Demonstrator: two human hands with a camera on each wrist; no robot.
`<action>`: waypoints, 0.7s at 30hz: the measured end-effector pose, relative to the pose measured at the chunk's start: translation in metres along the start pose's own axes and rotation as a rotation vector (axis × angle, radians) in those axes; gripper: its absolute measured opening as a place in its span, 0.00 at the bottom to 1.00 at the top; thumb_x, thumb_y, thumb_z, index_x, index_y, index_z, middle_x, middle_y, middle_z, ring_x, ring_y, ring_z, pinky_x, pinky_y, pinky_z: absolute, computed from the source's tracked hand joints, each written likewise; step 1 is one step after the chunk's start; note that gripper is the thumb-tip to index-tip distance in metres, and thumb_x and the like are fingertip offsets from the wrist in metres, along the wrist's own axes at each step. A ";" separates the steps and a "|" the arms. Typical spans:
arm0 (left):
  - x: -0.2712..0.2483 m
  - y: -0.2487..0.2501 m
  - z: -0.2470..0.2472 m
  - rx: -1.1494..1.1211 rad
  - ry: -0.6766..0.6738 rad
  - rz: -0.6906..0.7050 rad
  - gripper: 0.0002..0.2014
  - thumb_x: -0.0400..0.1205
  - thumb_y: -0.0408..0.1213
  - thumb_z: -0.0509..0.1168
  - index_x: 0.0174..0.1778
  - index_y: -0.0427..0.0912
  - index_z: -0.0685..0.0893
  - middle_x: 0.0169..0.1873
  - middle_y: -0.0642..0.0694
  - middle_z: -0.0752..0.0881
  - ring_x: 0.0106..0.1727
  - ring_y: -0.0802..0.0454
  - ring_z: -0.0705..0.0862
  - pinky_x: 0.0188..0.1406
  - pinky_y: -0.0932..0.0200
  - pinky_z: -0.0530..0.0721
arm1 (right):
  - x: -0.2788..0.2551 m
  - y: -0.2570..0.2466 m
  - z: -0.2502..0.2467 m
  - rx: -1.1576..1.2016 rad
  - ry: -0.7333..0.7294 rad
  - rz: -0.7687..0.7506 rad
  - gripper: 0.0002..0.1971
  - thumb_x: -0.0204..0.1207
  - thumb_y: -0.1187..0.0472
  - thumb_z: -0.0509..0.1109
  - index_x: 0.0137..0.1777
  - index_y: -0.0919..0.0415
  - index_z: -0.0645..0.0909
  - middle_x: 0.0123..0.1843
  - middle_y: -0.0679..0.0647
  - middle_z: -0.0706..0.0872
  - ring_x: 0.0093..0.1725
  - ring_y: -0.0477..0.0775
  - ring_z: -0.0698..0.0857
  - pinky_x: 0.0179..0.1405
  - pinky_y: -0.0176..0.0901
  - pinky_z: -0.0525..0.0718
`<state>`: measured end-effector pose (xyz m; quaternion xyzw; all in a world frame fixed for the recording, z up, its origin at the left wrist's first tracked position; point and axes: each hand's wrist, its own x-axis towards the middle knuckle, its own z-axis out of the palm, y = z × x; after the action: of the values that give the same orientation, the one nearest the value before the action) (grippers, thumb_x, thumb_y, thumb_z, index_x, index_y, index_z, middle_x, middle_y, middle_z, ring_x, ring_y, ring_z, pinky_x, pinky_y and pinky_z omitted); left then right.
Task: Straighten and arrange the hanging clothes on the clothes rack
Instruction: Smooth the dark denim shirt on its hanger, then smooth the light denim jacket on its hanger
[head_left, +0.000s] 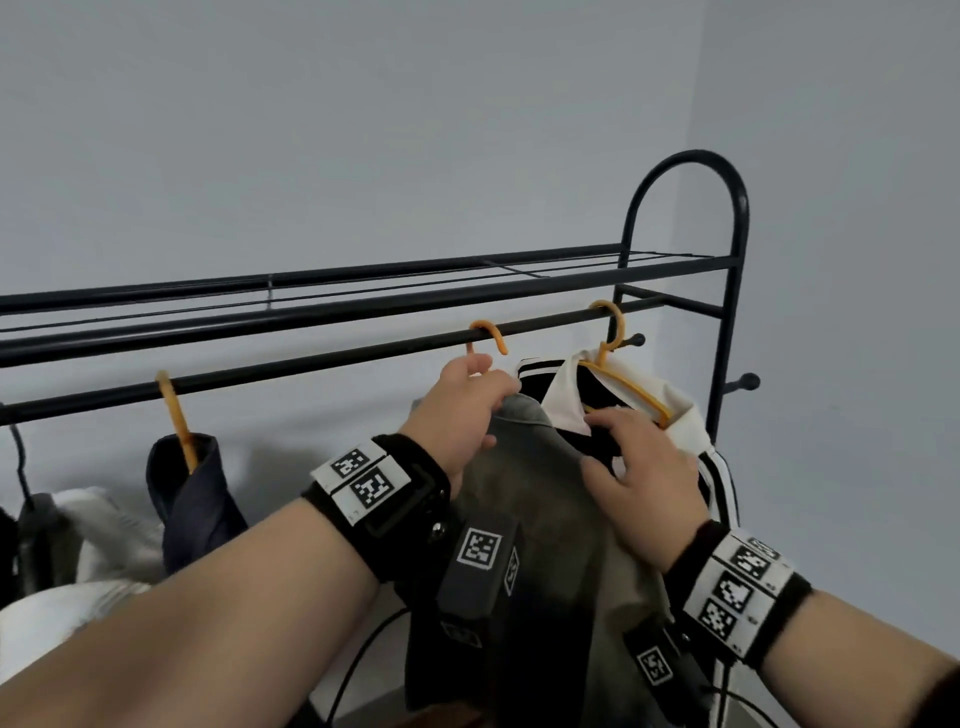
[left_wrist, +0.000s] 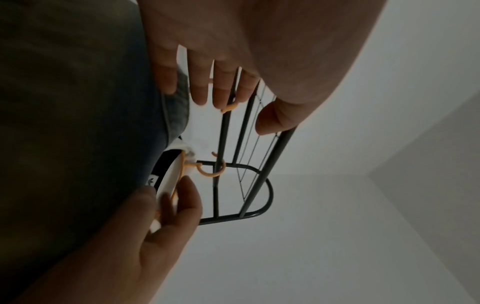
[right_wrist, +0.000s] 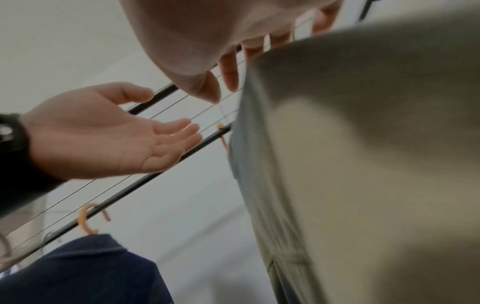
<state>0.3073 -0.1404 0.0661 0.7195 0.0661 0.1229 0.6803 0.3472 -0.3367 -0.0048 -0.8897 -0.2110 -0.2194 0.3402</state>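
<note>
A grey shirt (head_left: 545, 519) hangs from an orange hanger whose hook (head_left: 488, 332) sits on the black rail (head_left: 311, 358). My left hand (head_left: 493, 410) is at the shirt's collar just below that hook; both wrist views show its fingers (left_wrist: 221, 82) straight and holding nothing. To the right, a white and black jacket (head_left: 685, 415) hangs on a second orange hanger (head_left: 623, 384). My right hand (head_left: 623, 447) lies with spread fingers across the grey shirt's shoulder and the jacket's white collar. In the right wrist view its fingertips (right_wrist: 230, 78) reach past the grey cloth (right_wrist: 363, 164).
A navy garment (head_left: 192, 499) hangs left of centre on another orange hanger (head_left: 176, 415). White and dark clothes (head_left: 93, 525) crowd the far left. The wire top shelf (head_left: 363, 280) runs above the rail. The rack's end hoop (head_left: 691, 208) and pegs (head_left: 748, 382) stand at the right.
</note>
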 end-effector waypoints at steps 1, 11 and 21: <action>0.003 -0.005 0.008 -0.013 0.003 -0.024 0.30 0.73 0.50 0.68 0.74 0.54 0.73 0.66 0.49 0.81 0.64 0.54 0.80 0.56 0.49 0.81 | -0.002 0.006 0.001 0.078 -0.050 0.055 0.21 0.77 0.42 0.64 0.70 0.40 0.76 0.64 0.39 0.83 0.59 0.44 0.84 0.63 0.55 0.83; 0.009 -0.056 0.009 0.222 0.086 -0.128 0.53 0.63 0.37 0.73 0.84 0.60 0.56 0.70 0.46 0.76 0.63 0.36 0.85 0.60 0.39 0.87 | -0.040 0.000 0.033 0.235 -0.657 -0.260 0.33 0.79 0.35 0.64 0.83 0.38 0.66 0.80 0.37 0.75 0.77 0.36 0.73 0.77 0.38 0.71; 0.002 -0.065 -0.051 0.745 0.073 -0.113 0.17 0.75 0.38 0.68 0.60 0.49 0.86 0.52 0.44 0.91 0.54 0.43 0.89 0.60 0.46 0.86 | 0.022 0.119 0.044 0.248 -0.304 0.349 0.23 0.82 0.53 0.69 0.76 0.54 0.76 0.76 0.57 0.79 0.74 0.60 0.78 0.76 0.59 0.76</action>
<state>0.2998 -0.0865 0.0040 0.9079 0.1702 0.0783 0.3750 0.4385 -0.3822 -0.0837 -0.8869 -0.1281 0.0063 0.4438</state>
